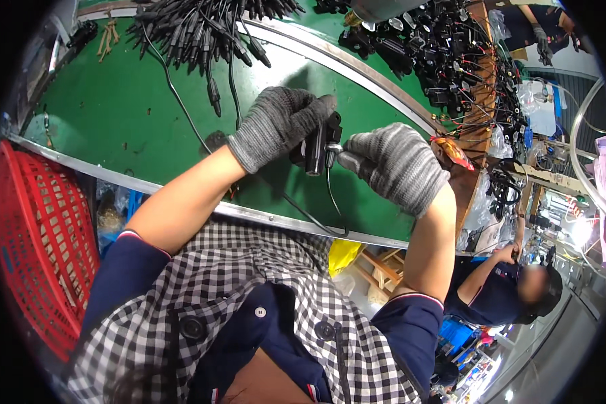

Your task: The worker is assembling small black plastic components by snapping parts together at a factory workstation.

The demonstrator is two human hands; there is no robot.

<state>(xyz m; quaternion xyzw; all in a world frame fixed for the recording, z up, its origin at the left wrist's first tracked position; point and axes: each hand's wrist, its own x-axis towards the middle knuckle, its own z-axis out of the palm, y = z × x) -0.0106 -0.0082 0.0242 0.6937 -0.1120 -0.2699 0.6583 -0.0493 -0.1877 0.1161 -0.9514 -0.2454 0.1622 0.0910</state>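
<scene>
My left hand (276, 128), in a grey knitted glove, is closed around a short black cylindrical part (313, 156) just above the green bench. Its fingers hide the far side of the part. From the right, my right hand (400, 165), gloved alike, pinches a small silvery-black connector (332, 153) against the side of the cylinder. Whether the connector is seated in it, I cannot tell. A thin black cable (332, 195) hangs from there and loops near the bench's front edge.
Black cables with plugs (202, 30) are heaped at the back of the green bench (114, 121). Black wired parts (424, 54) lie beyond the metal rail. A red plastic basket (44, 229) stands at the left. A co-worker (505, 289) sits at the right; another person's gloved hand (542, 44) shows farther off.
</scene>
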